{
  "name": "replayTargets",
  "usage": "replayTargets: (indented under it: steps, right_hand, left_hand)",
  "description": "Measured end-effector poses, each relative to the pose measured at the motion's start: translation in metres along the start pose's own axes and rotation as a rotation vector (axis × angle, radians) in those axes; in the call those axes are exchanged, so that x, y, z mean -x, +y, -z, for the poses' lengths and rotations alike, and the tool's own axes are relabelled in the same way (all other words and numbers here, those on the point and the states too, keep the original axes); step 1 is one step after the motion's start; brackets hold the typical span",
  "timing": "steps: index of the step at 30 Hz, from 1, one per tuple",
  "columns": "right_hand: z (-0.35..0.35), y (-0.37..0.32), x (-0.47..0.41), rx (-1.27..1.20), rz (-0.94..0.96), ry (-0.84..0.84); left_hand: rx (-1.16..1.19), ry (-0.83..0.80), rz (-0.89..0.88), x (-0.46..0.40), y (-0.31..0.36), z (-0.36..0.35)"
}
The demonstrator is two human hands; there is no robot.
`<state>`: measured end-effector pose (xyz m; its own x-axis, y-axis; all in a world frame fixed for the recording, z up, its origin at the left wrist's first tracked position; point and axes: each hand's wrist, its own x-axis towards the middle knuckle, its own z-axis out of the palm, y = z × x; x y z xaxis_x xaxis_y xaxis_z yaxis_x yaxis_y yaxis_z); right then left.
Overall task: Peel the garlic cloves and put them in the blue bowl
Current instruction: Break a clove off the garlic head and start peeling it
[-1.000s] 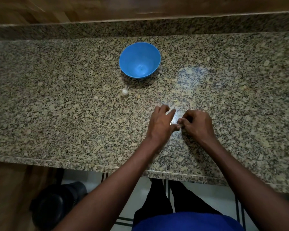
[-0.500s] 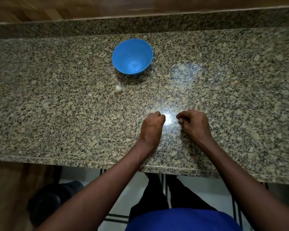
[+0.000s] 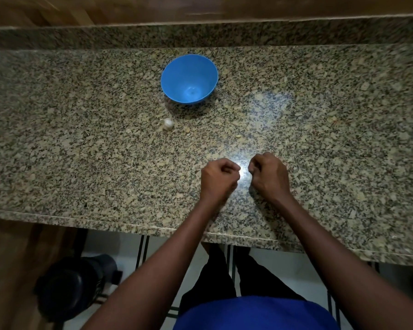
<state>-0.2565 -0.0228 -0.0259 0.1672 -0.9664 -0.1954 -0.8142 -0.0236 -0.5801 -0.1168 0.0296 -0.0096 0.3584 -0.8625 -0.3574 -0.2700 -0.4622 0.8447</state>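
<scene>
The blue bowl (image 3: 189,78) stands at the back middle of the granite counter (image 3: 81,151), and nothing shows inside it. A small white garlic bulb (image 3: 168,124) lies just in front of the bowl, to its left. Near the front edge, my left hand (image 3: 218,178) is curled into a fist, with nothing visible in it. A short gap away, my right hand (image 3: 268,176) is also curled, fingertips tucked under. The garlic clove it pinched a moment ago is hidden inside the fingers.
Small pale scraps of peel (image 3: 187,129) lie on the counter between the bulb and my hands. A raised granite ledge (image 3: 200,34) runs along the back. A dark round object (image 3: 69,287) sits on the floor below the counter's left front.
My hands were touching at the fingertips around a small pale clove. They have pulled apart, and my left fingers have curled into a fist. The view has shifted slightly.
</scene>
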Motion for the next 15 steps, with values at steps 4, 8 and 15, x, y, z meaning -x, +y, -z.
replayTargets:
  steps: [4, 8, 15]
  right_hand:
    - [0.008, -0.026, 0.006, -0.533, -0.209, -0.134]
    - [0.002, -0.085, 0.022, -0.934, -0.232, -0.345]
    - [-0.058, -0.21, 0.067, -1.005, -0.086, -0.657]
  left_hand:
    - [0.674, -0.019, 0.272, 0.003, 0.005, 0.039]
    - [1.014, 0.033, 0.278, 0.022, -0.007, 0.096]
    - [1.361, 0.173, 0.126, 0.091, -0.057, 0.217]
